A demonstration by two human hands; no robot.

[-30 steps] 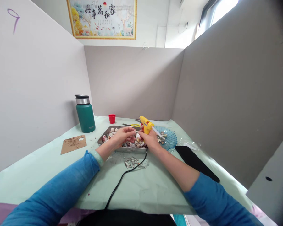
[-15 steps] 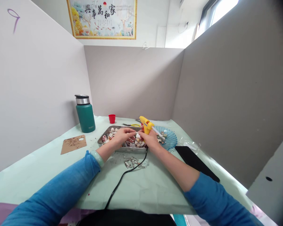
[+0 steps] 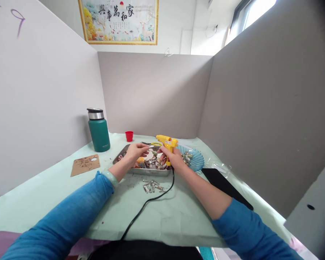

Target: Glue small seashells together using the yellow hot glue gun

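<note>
My right hand (image 3: 175,159) is wrapped round the handle of a yellow glue gun (image 3: 168,141), whose nozzle points left. Over the left part of a metal tray (image 3: 151,172) is my left hand (image 3: 135,151), its fingertips pinched together. Whatever they may hold is too small to make out. Shells and small colourful pieces (image 3: 151,164) fill the tray below both hands. A black cord (image 3: 143,206) runs from the glue gun down to the table's near edge. Several silvery metal clips (image 3: 152,186) lie in front of the tray.
A blue scalloped plate (image 3: 197,159) with small pieces stands right of the tray. Beyond the tray are a red cup (image 3: 129,136) and yellow-handled scissors (image 3: 155,144). A green bottle (image 3: 99,135) and brown card (image 3: 85,165) are at left, a black flat strip (image 3: 226,187) at right.
My hands have moved apart, the left going left. The glue gun has swung so that its nozzle points more to the left and lies flatter. Its cord has shifted right.
</note>
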